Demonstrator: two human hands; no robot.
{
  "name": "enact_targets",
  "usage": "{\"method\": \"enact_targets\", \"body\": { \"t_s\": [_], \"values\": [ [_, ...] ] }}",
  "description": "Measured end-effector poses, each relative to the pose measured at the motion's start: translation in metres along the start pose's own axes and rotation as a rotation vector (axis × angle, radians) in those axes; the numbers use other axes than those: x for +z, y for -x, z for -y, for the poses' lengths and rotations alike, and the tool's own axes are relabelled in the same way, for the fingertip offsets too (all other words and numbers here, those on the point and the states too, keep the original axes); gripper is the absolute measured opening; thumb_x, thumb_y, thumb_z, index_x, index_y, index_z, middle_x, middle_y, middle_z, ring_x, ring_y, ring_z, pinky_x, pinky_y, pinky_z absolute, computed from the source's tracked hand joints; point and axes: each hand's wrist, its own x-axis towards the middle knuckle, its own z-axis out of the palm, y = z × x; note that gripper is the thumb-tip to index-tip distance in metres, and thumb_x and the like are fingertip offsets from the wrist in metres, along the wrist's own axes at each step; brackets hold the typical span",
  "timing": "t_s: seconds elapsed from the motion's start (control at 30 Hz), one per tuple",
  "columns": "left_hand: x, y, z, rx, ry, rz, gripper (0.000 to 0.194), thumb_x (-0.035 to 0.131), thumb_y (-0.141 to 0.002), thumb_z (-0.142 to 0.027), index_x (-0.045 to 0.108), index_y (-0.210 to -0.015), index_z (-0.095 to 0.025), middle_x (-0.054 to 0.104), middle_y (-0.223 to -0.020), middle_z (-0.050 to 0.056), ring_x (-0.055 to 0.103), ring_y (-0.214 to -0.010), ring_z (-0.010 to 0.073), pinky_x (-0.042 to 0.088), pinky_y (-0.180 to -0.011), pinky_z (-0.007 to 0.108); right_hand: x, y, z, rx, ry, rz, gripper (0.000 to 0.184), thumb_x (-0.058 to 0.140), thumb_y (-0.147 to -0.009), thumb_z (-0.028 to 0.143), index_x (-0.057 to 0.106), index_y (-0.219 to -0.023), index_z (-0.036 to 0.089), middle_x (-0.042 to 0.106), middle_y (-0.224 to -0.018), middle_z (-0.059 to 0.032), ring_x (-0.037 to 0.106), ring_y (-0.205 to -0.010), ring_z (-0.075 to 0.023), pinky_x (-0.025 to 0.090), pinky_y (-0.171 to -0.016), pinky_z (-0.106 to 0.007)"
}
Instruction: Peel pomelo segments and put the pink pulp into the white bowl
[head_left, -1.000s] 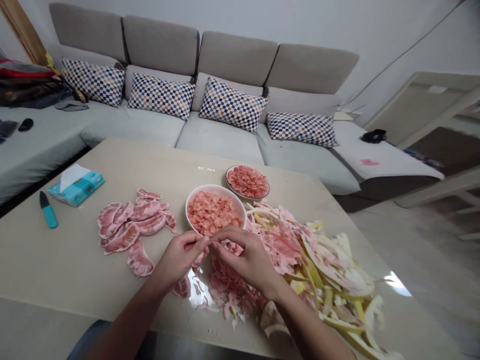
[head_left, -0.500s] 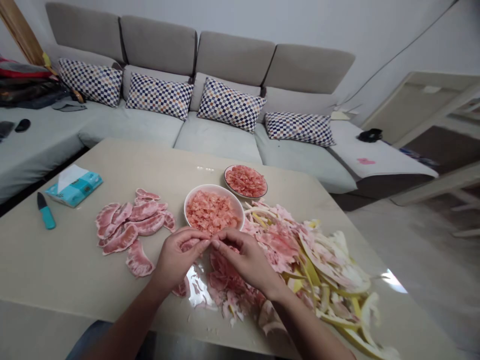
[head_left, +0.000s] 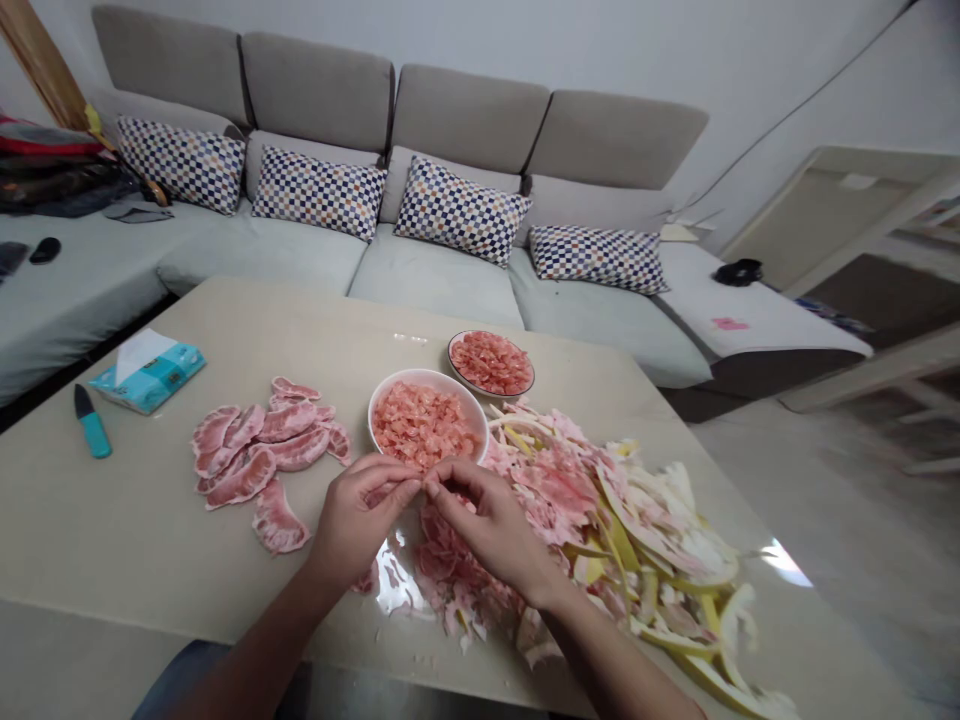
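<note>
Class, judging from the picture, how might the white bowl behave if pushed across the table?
The white bowl would probably slide fairly easily, as the table looks smooth and glossy. The pile of pink pulp inside likely adds some weight. A hard jolt might spill pieces, since they look loose and the bowl has no lid.

Home living rm, per lg grey sofa (head_left: pixel 431 280) w/ checked cushions (head_left: pixel 461 210) & coffee tbl (head_left: pixel 112 530).

left hand (head_left: pixel 354 515) shifted slightly, now covering more of 1 pink segment (head_left: pixel 367 579)
</note>
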Motion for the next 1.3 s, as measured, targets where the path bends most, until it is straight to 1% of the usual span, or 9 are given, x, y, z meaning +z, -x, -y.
{"method": "enact_targets", "body": {
  "t_s": [0.07, 0.2, 0.33, 0.57, 0.8, 1.0, 1.07, 1.17, 1.3],
  "values": [
    [-0.001, -0.001, -0.001, -0.113, 0.068, 0.031, 0.011, 0.072, -0.077, -0.029, 0.077, -0.082, -0.021, 0.07, -0.091, 0.006, 0.065, -0.083, 0.0186, 0.052, -0.07, 0.026, 0.001, 0.001, 0.001, -0.04, 0.045, -0.018, 0.016, 0.052, -0.092, 0.023, 0.063, -0.081, 0.019, 0.064, -0.079, -0.0015, 0.059, -0.074, -0.0156, 0.044, -0.07, -0.025],
    [-0.003, -0.005, -0.002, -0.403, 0.304, 0.117, 0.022, 0.072, -0.075, -0.039, 0.071, -0.077, -0.017, 0.059, -0.058, -0.001, 0.048, -0.048, 0.0087, 0.036, -0.044, 0.019, 0.003, 0.002, 0.001, -0.082, 0.081, -0.007, 0.016, 0.052, -0.092, 0.023, 0.062, -0.08, 0.02, 0.064, -0.079, -0.0016, 0.059, -0.075, -0.0161, 0.045, -0.071, -0.026],
    [-0.005, -0.006, 0.0, -0.528, 0.502, 0.135, 0.026, 0.072, -0.075, -0.04, 0.066, -0.077, -0.015, 0.051, -0.05, -0.005, 0.039, -0.044, 0.0054, 0.028, -0.041, 0.016, 0.004, 0.003, 0.0, -0.085, 0.082, -0.005, 0.015, 0.052, -0.091, 0.02, 0.062, -0.08, 0.019, 0.063, -0.078, -0.0009, 0.059, -0.073, -0.0154, 0.045, -0.07, -0.025],
    [-0.004, -0.003, 0.002, -0.534, 0.522, 0.203, 0.03, 0.071, -0.076, -0.043, 0.066, -0.08, -0.013, 0.049, -0.051, -0.005, 0.039, -0.045, 0.0049, 0.027, -0.041, 0.015, 0.005, 0.004, -0.001, -0.099, 0.096, -0.015, 0.012, 0.052, -0.086, 0.014, 0.06, -0.079, 0.019, 0.062, -0.076, -0.0002, 0.057, -0.071, -0.0149, 0.043, -0.069, -0.025],
    [-0.005, -0.007, 0.004, -0.533, 0.567, 0.085, 0.032, 0.074, -0.073, -0.043, 0.062, -0.079, -0.014, 0.045, -0.049, -0.007, 0.032, -0.043, 0.0039, 0.023, -0.04, 0.015, -0.003, 0.012, -0.002, -0.067, 0.113, -0.086, 0.014, 0.047, -0.081, 0.011, 0.05, -0.072, 0.02, 0.055, -0.07, 0.0013, 0.052, -0.066, -0.0141, 0.04, -0.063, -0.024],
    [-0.004, -0.007, 0.005, -0.513, 0.484, 0.076, 0.034, 0.073, -0.073, -0.046, 0.065, -0.083, -0.014, 0.046, -0.05, -0.007, 0.036, -0.043, 0.005, 0.026, -0.04, 0.015, -0.018, 0.041, -0.032, -0.095, 0.451, -0.18, 0.025, 0.047, -0.085, 0.015, 0.045, -0.061, 0.021, 0.047, -0.06, 0.0018, 0.047, -0.058, -0.0144, 0.037, -0.057, -0.026],
    [0.0, -0.01, 0.004, -0.484, 0.404, 0.056, 0.035, 0.073, -0.072, -0.047, 0.066, -0.083, -0.015, 0.049, -0.051, -0.006, 0.04, -0.043, 0.006, 0.027, -0.04, 0.016, -0.026, 0.051, -0.044, -0.137, 0.537, -0.203, 0.016, 0.048, -0.086, 0.015, 0.058, -0.075, 0.02, 0.058, -0.074, -0.0032, 0.055, -0.069, -0.0179, 0.044, -0.064, -0.029],
    [0.008, -0.024, 0.0, -0.424, 0.278, 0.022, 0.034, 0.076, -0.068, -0.045, 0.068, -0.082, -0.015, 0.052, -0.052, -0.005, 0.041, -0.042, 0.0067, 0.027, -0.039, 0.018, -0.038, 0.063, -0.056, -0.193, 0.626, -0.238, 0.03, 0.045, -0.086, 0.011, 0.065, -0.106, 0.02, 0.062, -0.108, -0.0121, 0.059, -0.097, -0.0247, 0.049, -0.08, -0.038],
    [0.023, -0.055, 0.0, -0.355, 0.215, 0.003, 0.033, 0.081, -0.062, -0.038, 0.069, -0.083, -0.016, 0.059, -0.058, -0.004, 0.044, -0.043, 0.0073, 0.028, -0.041, 0.018, -0.047, 0.07, -0.063, -0.163, 0.712, -0.283, 0.017, 0.054, -0.089, 0.021, 0.071, -0.085, 0.019, 0.066, -0.099, -0.0131, 0.061, -0.092, -0.0278, 0.049, -0.079, -0.043]
  ]
}}
